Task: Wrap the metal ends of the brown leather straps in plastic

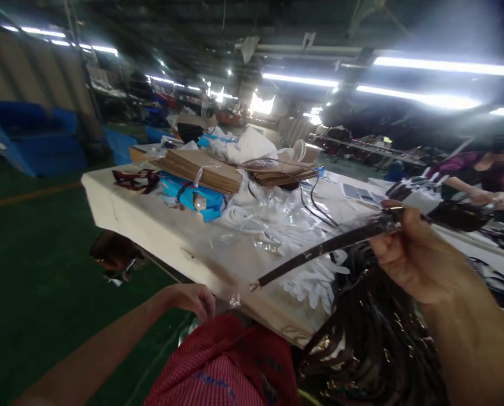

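A dim workshop hall is seen, lit by tube lamps, with a green floor and a long table point(150, 225) covered in pale cloth. A dark strap point(319, 248) is gripped at one end by the fingers of the right hand point(408, 254), which are curled tight round it near a metal fitting; the strap is held out above the table edge, slanting down to the left, its free metal-tipped end hanging over clear plastic. The left hand point(195, 299) is held low at the near table edge, fingers bent inward; whether anything is pinched cannot be told, though a scrap of clear film lies just beside it. Below the right wrist a heap of dark straps point(374, 344) is piled, and red checked cloth point(226, 366) lies between the arms. White gloves point(315, 282) lie under the strap. Farther off, plastic bags point(273, 217), brown paper bags point(201, 169) and a blue packet point(193, 198) are spread across the table. At the far right another person's arm point(476, 194) is rested on the table beside dark goods.
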Demonstrator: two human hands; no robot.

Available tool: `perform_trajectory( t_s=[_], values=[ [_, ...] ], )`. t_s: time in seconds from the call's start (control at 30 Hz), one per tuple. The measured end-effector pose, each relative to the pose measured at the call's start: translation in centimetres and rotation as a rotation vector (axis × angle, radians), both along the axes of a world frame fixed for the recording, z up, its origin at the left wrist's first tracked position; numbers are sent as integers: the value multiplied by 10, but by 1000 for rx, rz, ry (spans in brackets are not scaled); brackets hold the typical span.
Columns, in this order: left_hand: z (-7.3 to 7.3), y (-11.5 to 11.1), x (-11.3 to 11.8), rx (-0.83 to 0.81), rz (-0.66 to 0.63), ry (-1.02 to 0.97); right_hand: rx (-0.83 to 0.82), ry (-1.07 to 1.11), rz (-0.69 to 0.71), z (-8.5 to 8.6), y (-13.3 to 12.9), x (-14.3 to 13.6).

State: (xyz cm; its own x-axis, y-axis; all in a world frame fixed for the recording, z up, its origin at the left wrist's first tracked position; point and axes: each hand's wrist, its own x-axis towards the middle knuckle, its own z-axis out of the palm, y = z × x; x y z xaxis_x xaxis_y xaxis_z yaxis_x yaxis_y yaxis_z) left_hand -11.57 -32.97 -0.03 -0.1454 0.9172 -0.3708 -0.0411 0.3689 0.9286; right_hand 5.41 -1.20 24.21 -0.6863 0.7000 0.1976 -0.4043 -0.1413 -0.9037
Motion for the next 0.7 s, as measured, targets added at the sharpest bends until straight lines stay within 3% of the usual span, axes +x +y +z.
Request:
perform_trajectory(
  t_s=[0.07,0.17,0.27,0.37,0.43,0.53,0.7],
  values=[
    [1,-14,0,-16,36,89,-51,-10,34,-2,-5,-3],
    [26,-12,0,59,148,294,-44,-39,114,-16,-26,-11],
    [70,17,2,316,226,375,-23,-82,241,-35,-48,-24],
    [113,59,11,604,202,253,47,-81,291,-49,-60,-33],
    [130,84,18,662,189,132,133,-97,276,-53,-61,-33],
    [137,108,30,628,230,-66,335,-166,237,-51,-53,-28],
    [132,128,45,613,323,-298,949,-109,117,-28,-41,-18]
  ],
)
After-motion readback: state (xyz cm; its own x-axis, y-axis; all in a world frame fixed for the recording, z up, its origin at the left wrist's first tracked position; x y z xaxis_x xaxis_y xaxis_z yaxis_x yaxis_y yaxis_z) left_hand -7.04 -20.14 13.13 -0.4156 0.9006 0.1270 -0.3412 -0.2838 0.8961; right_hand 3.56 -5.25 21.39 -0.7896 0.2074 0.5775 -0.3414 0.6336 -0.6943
